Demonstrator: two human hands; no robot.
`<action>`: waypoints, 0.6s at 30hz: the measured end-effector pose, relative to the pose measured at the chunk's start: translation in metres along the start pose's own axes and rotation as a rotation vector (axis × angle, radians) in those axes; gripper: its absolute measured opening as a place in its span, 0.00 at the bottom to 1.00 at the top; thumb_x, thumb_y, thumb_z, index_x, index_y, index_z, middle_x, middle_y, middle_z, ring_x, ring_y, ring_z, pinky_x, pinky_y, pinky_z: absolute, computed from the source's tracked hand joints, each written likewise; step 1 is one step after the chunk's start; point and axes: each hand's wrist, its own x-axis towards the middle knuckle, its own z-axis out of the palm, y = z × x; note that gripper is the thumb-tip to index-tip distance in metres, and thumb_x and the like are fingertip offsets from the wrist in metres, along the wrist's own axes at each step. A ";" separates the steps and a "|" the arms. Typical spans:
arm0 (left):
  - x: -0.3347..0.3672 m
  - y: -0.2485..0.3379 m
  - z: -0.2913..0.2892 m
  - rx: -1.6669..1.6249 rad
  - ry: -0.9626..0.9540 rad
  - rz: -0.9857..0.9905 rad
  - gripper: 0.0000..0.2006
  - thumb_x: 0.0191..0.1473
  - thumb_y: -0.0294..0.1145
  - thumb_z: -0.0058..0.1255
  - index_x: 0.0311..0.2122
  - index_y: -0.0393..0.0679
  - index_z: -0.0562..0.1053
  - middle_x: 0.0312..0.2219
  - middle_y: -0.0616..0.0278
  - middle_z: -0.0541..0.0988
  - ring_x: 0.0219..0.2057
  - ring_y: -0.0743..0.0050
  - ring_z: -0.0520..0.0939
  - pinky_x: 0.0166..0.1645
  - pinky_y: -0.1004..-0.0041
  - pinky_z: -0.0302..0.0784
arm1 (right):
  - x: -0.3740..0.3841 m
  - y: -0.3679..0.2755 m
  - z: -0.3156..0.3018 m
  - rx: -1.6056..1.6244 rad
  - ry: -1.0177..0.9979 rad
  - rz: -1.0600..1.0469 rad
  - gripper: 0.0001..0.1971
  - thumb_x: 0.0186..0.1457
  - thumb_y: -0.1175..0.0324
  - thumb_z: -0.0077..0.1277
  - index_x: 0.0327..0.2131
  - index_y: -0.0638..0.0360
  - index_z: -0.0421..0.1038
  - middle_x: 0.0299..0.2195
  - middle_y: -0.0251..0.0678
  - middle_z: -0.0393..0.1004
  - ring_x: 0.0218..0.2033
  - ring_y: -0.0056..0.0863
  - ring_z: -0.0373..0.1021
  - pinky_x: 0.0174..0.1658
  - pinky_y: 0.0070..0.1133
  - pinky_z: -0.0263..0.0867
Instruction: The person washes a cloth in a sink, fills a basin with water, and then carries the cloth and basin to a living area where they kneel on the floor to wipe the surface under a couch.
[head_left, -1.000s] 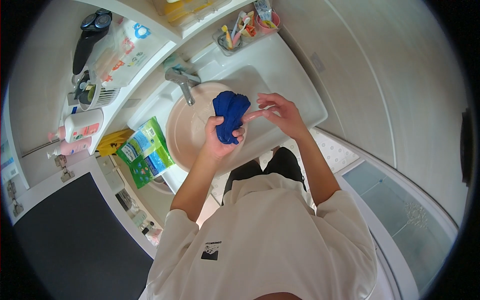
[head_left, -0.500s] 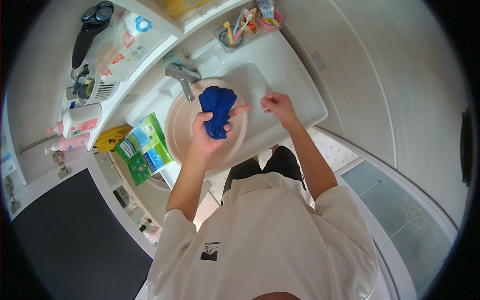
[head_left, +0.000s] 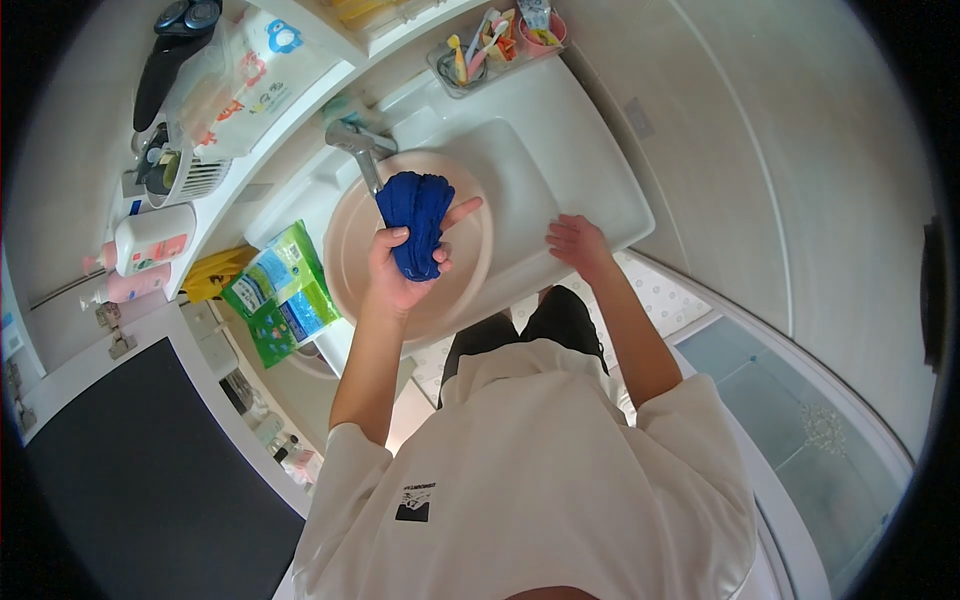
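Folded into a thick bundle, a dark blue cloth (head_left: 414, 222) is gripped in my left hand (head_left: 396, 270), with the thumb on one side and the index finger stretched out past it. The bundle is held over a pale pink basin (head_left: 350, 240) that stands in the white sink (head_left: 585, 130). Beside the cloth's upper left edge is the spout of a chrome faucet (head_left: 362, 145). My right hand (head_left: 582, 245) is over the sink's right front edge, fingers spread and nothing in it; whether it touches the rim I cannot tell.
A green and blue packet (head_left: 285, 290) lies at the sink's left edge. Toothbrushes (head_left: 470, 55) stand in a clear holder at the back, next to a pink cup (head_left: 541, 35). On the left shelf are a white bottle (head_left: 155, 238), a basket (head_left: 195, 180) and an electric shaver (head_left: 172, 60).
My left hand has shifted slightly left with the blue cloth. My right hand has moved right and toward me, and its curled fingers have opened out.
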 end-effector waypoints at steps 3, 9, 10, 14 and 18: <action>0.000 0.000 -0.002 -0.011 0.001 0.001 0.37 0.45 0.40 0.51 0.63 0.37 0.61 0.64 0.31 0.58 0.26 0.69 0.83 0.34 0.71 0.83 | -0.026 -0.017 -0.005 -0.199 0.180 -0.161 0.18 0.62 0.62 0.47 0.52 0.60 0.68 0.43 0.38 0.72 0.38 0.33 0.72 0.40 0.30 0.74; 0.002 -0.002 -0.008 -0.045 -0.036 -0.009 0.36 0.46 0.39 0.51 0.62 0.39 0.61 0.65 0.33 0.57 0.28 0.67 0.82 0.35 0.69 0.82 | -0.043 -0.014 -0.014 -0.743 0.151 -0.436 0.15 0.61 0.66 0.48 0.50 0.58 0.71 0.42 0.38 0.72 0.39 0.31 0.73 0.38 0.30 0.76; 0.003 -0.002 -0.007 -0.044 -0.037 -0.011 0.36 0.46 0.39 0.51 0.62 0.39 0.61 0.65 0.33 0.57 0.28 0.67 0.82 0.35 0.69 0.82 | -0.046 -0.009 -0.011 -1.108 0.120 -0.729 0.16 0.59 0.67 0.50 0.50 0.56 0.71 0.44 0.39 0.73 0.43 0.33 0.72 0.43 0.34 0.74; 0.005 -0.005 -0.006 -0.048 -0.045 -0.021 0.37 0.46 0.39 0.52 0.63 0.40 0.61 0.65 0.35 0.57 0.29 0.66 0.82 0.36 0.69 0.82 | -0.057 0.018 0.024 -1.579 -0.080 -1.153 0.21 0.53 0.67 0.54 0.53 0.51 0.72 0.51 0.40 0.73 0.55 0.49 0.66 0.59 0.46 0.61; 0.005 -0.007 -0.004 -0.052 -0.035 -0.030 0.38 0.46 0.39 0.52 0.64 0.44 0.59 0.66 0.37 0.57 0.29 0.66 0.82 0.36 0.69 0.82 | -0.058 0.047 0.046 -1.807 -0.079 -1.230 0.22 0.56 0.59 0.55 0.54 0.50 0.71 0.57 0.39 0.69 0.62 0.50 0.60 0.64 0.50 0.52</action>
